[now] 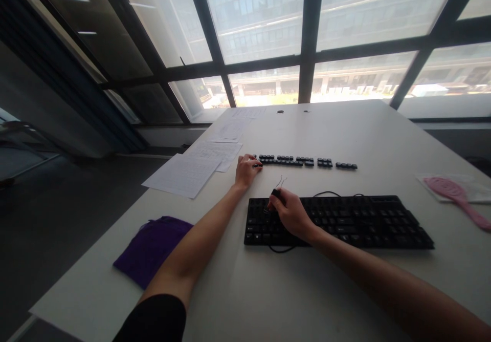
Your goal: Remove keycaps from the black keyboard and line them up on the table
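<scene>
A black keyboard (360, 221) lies on the white table, with a patch of its upper left bare of keycaps. Above that patch my right hand (293, 211) is closed around a keycap puller (275, 192), whose two thin wires (282, 180) point up and away. Farther off, rows of loose black keycaps (286, 162) are lined up on the table. At their left end my left hand (247, 170) is closed, thumb and fingers pinching a black keycap; part of it is hidden by the fingers.
Printed sheets of paper (184, 174) lie along the left table edge. Nearer me, a purple cloth pouch (155, 247) rests partly behind my left forearm. A pink hairbrush (454, 193) lies on a clear plastic bag at the right. The keyboard's cable (282, 250) loops out in front.
</scene>
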The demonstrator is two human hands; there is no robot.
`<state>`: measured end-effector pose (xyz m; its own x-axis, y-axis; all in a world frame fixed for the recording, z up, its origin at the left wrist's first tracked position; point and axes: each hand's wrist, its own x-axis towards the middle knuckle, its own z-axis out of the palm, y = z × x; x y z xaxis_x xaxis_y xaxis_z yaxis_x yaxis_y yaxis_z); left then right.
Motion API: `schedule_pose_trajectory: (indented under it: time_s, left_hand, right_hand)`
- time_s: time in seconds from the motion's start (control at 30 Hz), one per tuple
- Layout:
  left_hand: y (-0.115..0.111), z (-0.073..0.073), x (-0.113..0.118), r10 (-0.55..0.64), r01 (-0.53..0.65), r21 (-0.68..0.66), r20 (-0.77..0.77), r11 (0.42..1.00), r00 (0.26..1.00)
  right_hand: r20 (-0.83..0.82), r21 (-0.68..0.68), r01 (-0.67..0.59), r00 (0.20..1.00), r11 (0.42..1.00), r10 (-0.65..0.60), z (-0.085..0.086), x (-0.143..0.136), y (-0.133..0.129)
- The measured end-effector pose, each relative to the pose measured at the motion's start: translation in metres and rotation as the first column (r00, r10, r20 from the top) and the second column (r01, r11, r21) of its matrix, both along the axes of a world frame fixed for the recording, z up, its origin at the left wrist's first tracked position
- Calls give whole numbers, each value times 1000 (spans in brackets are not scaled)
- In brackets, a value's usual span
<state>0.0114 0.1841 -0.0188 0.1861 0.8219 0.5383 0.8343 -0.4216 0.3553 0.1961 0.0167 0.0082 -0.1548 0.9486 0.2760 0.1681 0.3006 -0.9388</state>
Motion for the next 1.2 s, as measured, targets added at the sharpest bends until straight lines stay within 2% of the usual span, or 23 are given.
schedule_pose_trajectory:
  time_s: [0.43, 0.8, 1.2]
  left_hand:
    - [0, -1, -2, 25, -25, 17, 11, 1000, 1000]
    - [4, -1, -19, 158, -159, 8, 10, 987, 987]
    - [8, -1, -18, 134, -134, 16, 1, 991, 991]
  right_hand:
    - [-12, -8, 3, 1000, 1000, -3, 1, 0, 0]
    - [-17, -13, -13, 1000, 1000, 12, 1, 1, 0]
    - [-10, -1, -4, 1000, 1000, 4, 0, 1, 0]
